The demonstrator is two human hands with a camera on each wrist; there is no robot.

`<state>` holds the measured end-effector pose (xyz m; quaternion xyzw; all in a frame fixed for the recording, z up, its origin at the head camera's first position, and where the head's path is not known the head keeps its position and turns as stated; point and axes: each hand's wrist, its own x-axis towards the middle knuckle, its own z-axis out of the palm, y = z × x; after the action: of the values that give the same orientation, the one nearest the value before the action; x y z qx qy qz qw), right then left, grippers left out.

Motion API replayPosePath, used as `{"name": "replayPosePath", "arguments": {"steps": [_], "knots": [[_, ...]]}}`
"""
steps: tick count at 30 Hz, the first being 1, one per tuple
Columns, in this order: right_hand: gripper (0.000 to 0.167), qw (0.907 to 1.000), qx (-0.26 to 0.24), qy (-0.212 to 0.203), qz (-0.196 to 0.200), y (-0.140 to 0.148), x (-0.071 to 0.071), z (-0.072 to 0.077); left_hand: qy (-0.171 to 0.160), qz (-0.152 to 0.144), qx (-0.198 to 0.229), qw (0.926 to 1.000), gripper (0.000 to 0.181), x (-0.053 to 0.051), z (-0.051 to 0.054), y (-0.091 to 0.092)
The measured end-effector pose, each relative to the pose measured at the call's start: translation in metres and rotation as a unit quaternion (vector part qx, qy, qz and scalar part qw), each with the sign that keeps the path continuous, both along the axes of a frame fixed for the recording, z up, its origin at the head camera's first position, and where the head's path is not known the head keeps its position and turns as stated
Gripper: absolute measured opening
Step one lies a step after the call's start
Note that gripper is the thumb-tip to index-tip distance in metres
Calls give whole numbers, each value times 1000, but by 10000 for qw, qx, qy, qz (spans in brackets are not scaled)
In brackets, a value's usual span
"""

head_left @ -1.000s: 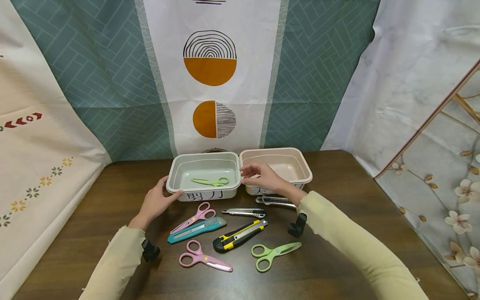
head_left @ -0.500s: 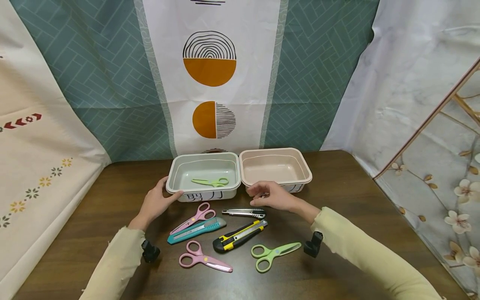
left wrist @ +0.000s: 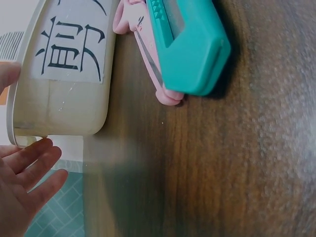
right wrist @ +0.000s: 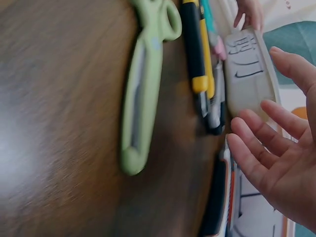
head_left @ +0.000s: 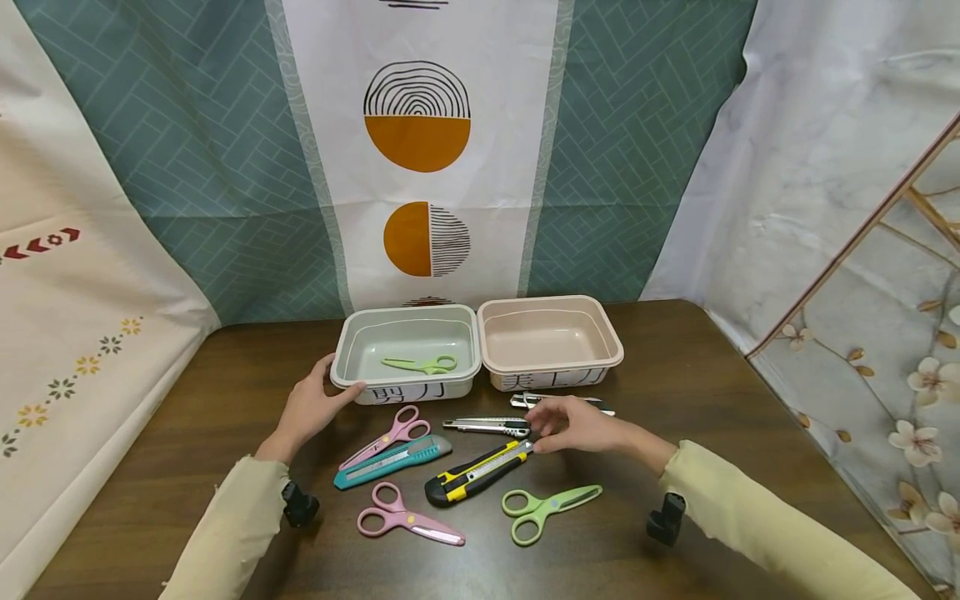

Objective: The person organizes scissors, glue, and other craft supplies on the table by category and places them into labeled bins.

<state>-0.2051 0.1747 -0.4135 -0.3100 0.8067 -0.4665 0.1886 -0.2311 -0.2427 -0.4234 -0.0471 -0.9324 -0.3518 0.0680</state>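
At the left front corner of a pale green box (head_left: pixel 427 392), my left hand (head_left: pixel 309 412) rests its thumb on the rim, its fairly straight fingers along the side. Small green scissors (head_left: pixel 423 365) lie in that box. My right hand (head_left: pixel 581 425) hovers with loosely bent fingers and holds nothing. Beneath and beside it lie a slim black utility knife (head_left: pixel 525 401), partly hidden by the hand, a silver-and-black utility knife (head_left: pixel 483 425) and a yellow-and-black utility knife (head_left: pixel 480 473). Green scissors (head_left: pixel 551 503) lie nearer the front. The right wrist view shows the right fingers spread.
A beige box (head_left: pixel 551 368) stands right of the green one, each with a written label. A teal utility knife (head_left: pixel 393 461) overlaps pink scissors (head_left: pixel 384 440); other pink scissors (head_left: pixel 408 518) lie in front. The dark wooden table (head_left: pixel 225 367) ends at hanging cloths behind.
My right hand has come away from the boxes, moving forward past the slim black knife and rightward to above the knives. My left hand has stayed at the green box.
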Motion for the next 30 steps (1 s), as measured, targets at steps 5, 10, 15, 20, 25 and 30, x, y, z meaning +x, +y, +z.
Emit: {"name": "replayPosePath", "arguments": {"steps": [5,10,15,20,25,30], "knots": [[42,9994,287,18,206,12,7,-8,33,-9,-26,10000,84,0,0,1],[39,9980,485,151,384,19,15,-16,35,5,-33,10000,84,-1,0,1],[34,9957,678,349,531,20,23,-23,-27,60,-40,10000,85,0,0,0],[32,9949,750,440,507,21,28,-26,6,50,-3,10000,84,-1,-1,-1],[31,9931,836,565,590,22,32,-27,92,26,-46,9999,83,-2,-1,-1],[31,9909,899,707,715,24,35,-28,116,21,-60,9999,81,-2,-2,0]]}}
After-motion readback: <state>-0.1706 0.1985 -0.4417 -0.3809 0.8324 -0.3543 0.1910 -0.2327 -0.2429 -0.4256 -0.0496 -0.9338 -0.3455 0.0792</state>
